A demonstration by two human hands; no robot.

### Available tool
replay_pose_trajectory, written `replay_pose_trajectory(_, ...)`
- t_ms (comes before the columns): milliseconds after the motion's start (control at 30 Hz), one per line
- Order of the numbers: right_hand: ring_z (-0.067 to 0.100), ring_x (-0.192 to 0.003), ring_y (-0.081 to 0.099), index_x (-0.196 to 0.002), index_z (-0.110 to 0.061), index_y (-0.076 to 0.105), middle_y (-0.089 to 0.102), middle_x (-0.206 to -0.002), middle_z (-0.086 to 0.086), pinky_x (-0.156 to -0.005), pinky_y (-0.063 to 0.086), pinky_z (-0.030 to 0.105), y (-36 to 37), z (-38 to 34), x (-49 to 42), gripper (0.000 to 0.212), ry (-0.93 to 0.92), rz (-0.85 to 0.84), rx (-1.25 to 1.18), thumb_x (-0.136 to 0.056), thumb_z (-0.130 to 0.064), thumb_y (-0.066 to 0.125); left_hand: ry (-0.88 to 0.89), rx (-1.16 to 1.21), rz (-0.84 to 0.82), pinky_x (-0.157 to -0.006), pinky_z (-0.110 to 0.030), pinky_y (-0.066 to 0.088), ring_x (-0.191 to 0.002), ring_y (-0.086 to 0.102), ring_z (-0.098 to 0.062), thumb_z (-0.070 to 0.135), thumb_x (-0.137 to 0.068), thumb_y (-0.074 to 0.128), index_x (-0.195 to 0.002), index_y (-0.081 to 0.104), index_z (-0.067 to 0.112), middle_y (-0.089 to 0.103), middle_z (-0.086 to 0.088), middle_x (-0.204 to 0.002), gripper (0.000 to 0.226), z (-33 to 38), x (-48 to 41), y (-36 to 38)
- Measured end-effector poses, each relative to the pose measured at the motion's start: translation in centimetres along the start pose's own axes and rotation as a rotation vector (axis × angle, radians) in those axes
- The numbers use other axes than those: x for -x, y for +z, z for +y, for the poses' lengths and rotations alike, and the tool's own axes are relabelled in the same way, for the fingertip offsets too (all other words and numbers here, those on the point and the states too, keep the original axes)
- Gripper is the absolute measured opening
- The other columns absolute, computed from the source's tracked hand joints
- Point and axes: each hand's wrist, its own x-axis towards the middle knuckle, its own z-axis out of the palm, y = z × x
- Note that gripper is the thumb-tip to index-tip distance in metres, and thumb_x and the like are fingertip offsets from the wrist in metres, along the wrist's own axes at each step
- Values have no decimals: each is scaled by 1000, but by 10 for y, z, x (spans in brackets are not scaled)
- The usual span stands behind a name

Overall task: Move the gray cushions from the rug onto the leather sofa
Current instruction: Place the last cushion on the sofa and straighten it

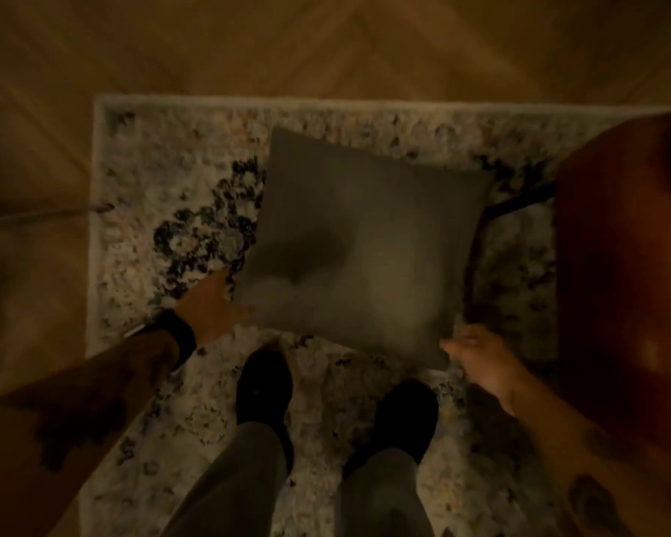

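Nearest the camera are two legs in grey trousers (245, 478) and two dark shoes (264, 385), planted on a pale, mottled rug (140, 180) with dark floral patches. Two bare forearms reach down and forward; the left one wears a single dark wristband (179, 335).

Just beyond the shoes is one gray cushion (365, 242), the only one in view. It is roughly square, so it has no clear long axis, and it sits turned at a slight angle to the rug's edges, one corner pointing away and left, another toward the person's right foot. A dimple dents its near-left part. Whether it rests on the rug or is raised off it cannot be told in the blur.

The left hand (214, 304) meets the cushion's near-left edge, its fingers hidden under or behind the fabric. The right hand (477, 358) is at the near-right corner, fingers curled beside it; whether either hand actually grips cannot be told.

To the right, one reddish-brown leather sofa (628, 265) stands with a dark leg (520, 205) on the rug. Beyond the rug lies a wooden floor (326, 44) in herringbone. No writing or brand can be read anywhere.
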Motion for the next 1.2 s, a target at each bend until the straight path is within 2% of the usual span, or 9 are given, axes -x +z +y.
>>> replay_pose_trajectory(200, 32, -122, 58, -149, -10, 43, 55, -143, 10, -89, 51, 42, 30, 7, -86, 71, 74, 38, -169, -88, -30, 73, -36, 314, -66, -84, -32, 51, -109, 59, -19, 23, -86, 70, -148, 32, 23, 52, 8, -135, 73, -26, -89, 25)
replay_pose_trajectory(333, 23, -110, 64, -142, -15, 53, 63, -137, 4, -80, 49, 35, 42, 24, -92, 71, 161, -75, -300, -80, -38, 78, -149, 380, -106, -90, -41, 51, -113, 60, -27, 28, -77, 78, -145, 39, 22, 51, -1, -143, 78, -33, -107, 33)
replay_pose_trajectory(467, 26, -112, 66, -137, -20, 59, 68, -130, 2, -100, 51, 46, 33, 20, -67, 79, 104, -56, -382, -66, -43, 85, -99, 407, -6, -83, -36, 51, -103, 63, -22, 39, -73, 79, -130, 52, 25, 59, 0, -129, 65, -33, -84, 9)
replay_pose_trajectory(633, 14, -98, 65, -131, -32, 58, 67, -119, -10, -71, 49, 33, -4, -15, -5, 76, 1, 151, -525, -63, -47, 87, 47, 360, 175, -88, -33, 51, -103, 59, -14, 57, -73, 73, -133, 49, 35, 54, 8, -125, 68, 5, -41, -45)
replay_pose_trajectory(700, 13, -99, 64, -132, -35, 57, 65, -117, -13, -74, 52, 35, -27, -42, 21, 82, -77, 219, -547, -58, -54, 88, 126, 427, 204, -82, -27, 51, -95, 59, -6, 53, -79, 69, -127, 52, 36, 57, 17, -114, 54, 36, -21, -70)
replay_pose_trajectory(800, 19, -106, 66, -133, -32, 55, 64, -124, -7, -89, 58, 46, -69, -93, 60, 81, -199, 255, -567, -62, -53, 88, 174, 614, 250, -99, -45, 50, -108, 63, -23, 49, -83, 67, -123, 57, 29, 62, 4, -123, 45, 80, 11, -115)
replay_pose_trajectory(967, 18, -104, 67, -129, -27, 53, 60, -125, -5, -65, 62, 29, -148, -167, 161, 65, -367, 313, -656, -74, -37, 86, 302, 604, 368, -98, -48, 50, -112, 60, -26, 78, -60, 65, -120, 57, 27, 60, 1, -126, 79, 147, 106, -207)
replay_pose_trajectory(1100, 23, -110, 68, -138, -25, 52, 60, -129, -2, -86, 61, 43, -193, -202, 258, 98, -456, 195, -689, -51, -40, 94, 348, 570, 262, -99, -47, 49, -117, 59, -27, 81, -61, 62, -134, 52, 22, 57, 0, -135, 94, 182, 183, -272)
replay_pose_trajectory(1200, 23, -112, 66, -137, -24, 55, 60, -129, 0, -87, 61, 44, -220, -217, 338, 95, -524, 240, -639, -52, -35, 95, 415, 536, 244, -89, -37, 51, -108, 62, -19, 72, -64, 67, -132, 52, 23, 60, 5, -125, 85, 211, 245, -310)
